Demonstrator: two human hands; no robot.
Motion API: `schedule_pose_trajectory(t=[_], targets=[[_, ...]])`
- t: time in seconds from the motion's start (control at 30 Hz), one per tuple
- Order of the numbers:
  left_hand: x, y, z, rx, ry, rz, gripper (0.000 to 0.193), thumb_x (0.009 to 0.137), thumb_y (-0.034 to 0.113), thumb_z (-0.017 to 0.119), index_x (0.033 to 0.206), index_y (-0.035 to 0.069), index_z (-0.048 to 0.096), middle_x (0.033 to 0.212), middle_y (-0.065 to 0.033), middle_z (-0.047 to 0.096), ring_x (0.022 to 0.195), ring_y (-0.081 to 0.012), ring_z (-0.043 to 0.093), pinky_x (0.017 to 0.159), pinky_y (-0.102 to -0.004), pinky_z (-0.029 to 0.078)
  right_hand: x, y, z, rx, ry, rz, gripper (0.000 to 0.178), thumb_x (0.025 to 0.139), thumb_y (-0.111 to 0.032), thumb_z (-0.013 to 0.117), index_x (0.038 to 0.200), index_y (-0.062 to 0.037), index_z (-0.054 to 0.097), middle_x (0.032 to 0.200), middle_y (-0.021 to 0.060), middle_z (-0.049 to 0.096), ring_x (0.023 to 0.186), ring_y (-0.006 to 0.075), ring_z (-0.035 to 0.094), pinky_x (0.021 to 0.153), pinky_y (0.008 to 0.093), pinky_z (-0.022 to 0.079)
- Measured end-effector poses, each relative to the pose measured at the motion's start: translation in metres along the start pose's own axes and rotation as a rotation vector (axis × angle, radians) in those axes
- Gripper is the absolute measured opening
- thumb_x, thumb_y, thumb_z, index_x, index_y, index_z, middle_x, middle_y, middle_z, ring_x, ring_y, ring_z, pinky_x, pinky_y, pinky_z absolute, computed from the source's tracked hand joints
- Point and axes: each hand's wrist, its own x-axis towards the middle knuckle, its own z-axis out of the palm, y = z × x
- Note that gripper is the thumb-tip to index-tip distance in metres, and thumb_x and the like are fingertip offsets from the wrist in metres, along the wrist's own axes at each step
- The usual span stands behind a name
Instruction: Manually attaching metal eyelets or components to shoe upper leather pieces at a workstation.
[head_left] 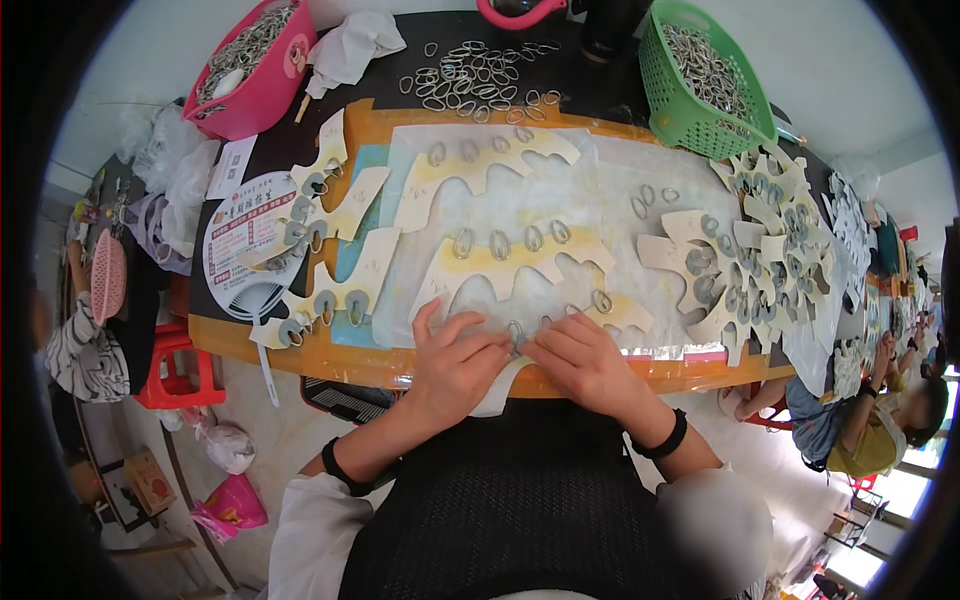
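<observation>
At the near edge of the table, my left hand [455, 365] and my right hand [585, 362] come together with fingertips pinched. Between them lies a cream, scallop-edged cut piece [505, 388], partly hidden by my hands, its tail hanging toward my lap. An oval metal ring [515, 333] stands between the fingertips, and another ring [601, 301] is just beyond my right hand. Farther up lie two similar cut pieces, a middle one [505, 270] and a far one [480, 172], with yellowish strips and rings set along them.
Loose oval rings [480, 80] lie scattered at the back, between a pink basket [265, 95] and a green basket [690, 110] full of rings. Folded pieces with grey tabs pile at right [750, 250] and left [340, 300], beside a paper fan [245, 245]. Other people [870, 420] sit at right.
</observation>
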Motion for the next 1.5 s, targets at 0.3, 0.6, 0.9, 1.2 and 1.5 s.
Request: schedule_pose_trajectory(t=[0.3,0.6,0.9,1.2,1.5], targets=[[0.01,-0.001,-0.015,-0.06,-0.073,0.062,0.013,0.075,0.015,0.074,0.087,0.008,0.071,0.097,0.0024,0.067,0.102,-0.0197,0.057,0.1,-0.0493,0.029,-0.006,-0.012,0.006,-0.052,0.017,0.044,0.04,0.061,-0.002,0.066,0.1,0.0045,0.064,0.095,0.011,0.059,0.082,0.0267,0.057,0.072,0.0363,0.048],[0.017,-0.01,-0.016,-0.091,-0.159,0.108,0.017,0.074,0.012,0.071,0.092,0.011,0.072,0.094,0.0025,0.065,0.091,-0.0171,0.054,0.091,-0.0433,0.035,0.001,-0.008,0.008,0.037,0.137,0.134,0.034,0.065,-0.006,0.065,0.099,0.0003,0.062,0.096,0.0096,0.058,0.081,0.0258,0.055,0.072,0.0344,0.048],[0.01,-0.01,-0.012,-0.012,-0.081,0.167,0.022,0.07,0.012,0.069,0.092,0.011,0.072,0.096,0.0034,0.066,0.089,-0.015,0.053,0.09,-0.0417,0.035,0.004,0.006,-0.001,0.034,-0.015,0.004,0.032,0.068,-0.008,0.063,0.099,0.0001,0.063,0.098,0.0061,0.059,0.081,0.0223,0.056,0.069,0.0322,0.048],[0.019,-0.02,-0.024,-0.125,-0.205,0.179,0.017,0.071,0.009,0.073,0.089,0.009,0.072,0.101,0.0016,0.068,0.09,-0.0186,0.056,0.087,-0.04,0.037,-0.006,-0.006,-0.005,-0.024,-0.097,-0.035,0.033,0.064,-0.008,0.064,0.095,0.0046,0.062,0.107,0.0132,0.058,0.088,0.0261,0.054,0.078,0.0369,0.044],[0.044,-0.014,-0.028,-0.12,-0.339,0.315,0.02,0.076,0.009,0.069,0.095,0.004,0.064,0.102,-0.0044,0.066,0.097,-0.0213,0.058,0.088,-0.0401,0.038,-0.011,-0.017,0.003,-0.047,-0.063,0.045,0.034,0.069,-0.019,0.068,0.096,0.0012,0.062,0.115,0.0124,0.057,0.094,0.0257,0.053,0.08,0.0421,0.039]])
